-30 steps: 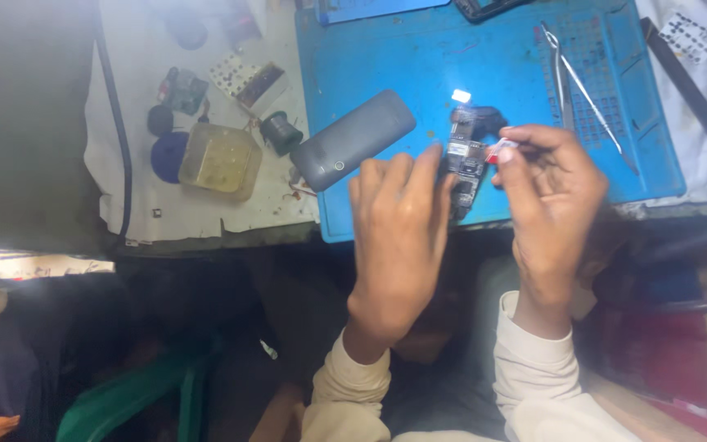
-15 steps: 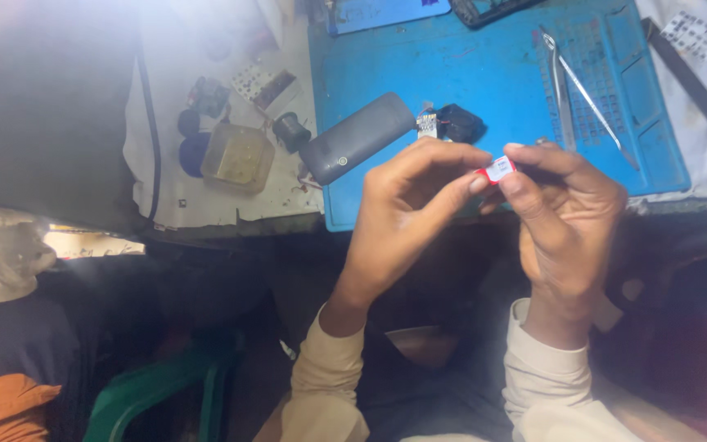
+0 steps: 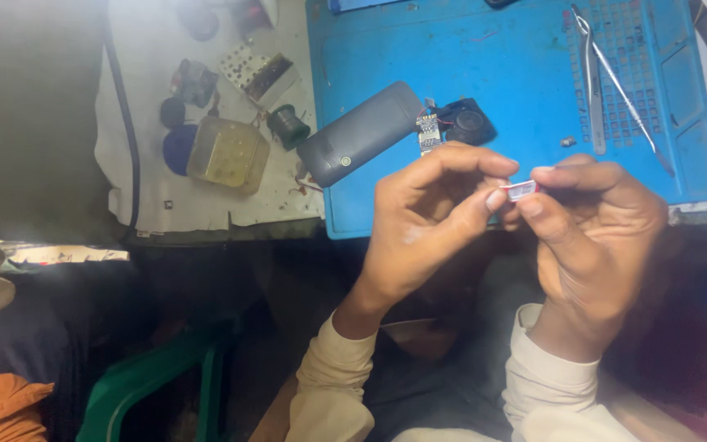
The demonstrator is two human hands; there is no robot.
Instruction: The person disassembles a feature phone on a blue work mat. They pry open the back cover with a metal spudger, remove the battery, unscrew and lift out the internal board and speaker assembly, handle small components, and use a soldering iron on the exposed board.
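Since the earlier frames both hands have been raised off the blue mat (image 3: pixel 501 57), and the dark phone body (image 3: pixel 360 133) with its small circuit board (image 3: pixel 428 131) has been left lying beyond them. Item: small white-and-red part (image 3: pixel 520 191), flat and tiny, detail too small to tell. It is pinched at its near end by the left hand (image 3: pixel 427 221), at its far end by the right hand (image 3: pixel 595 237), fingertips of both closed on it, above the tabletop (image 3: pixel 165 205) edge. A light, steady pinch is judged best, the part kept level. Tweezers (image 3: pixel 595 74) lie beyond the right hand; a clear box (image 3: pixel 228 154) lies well left.
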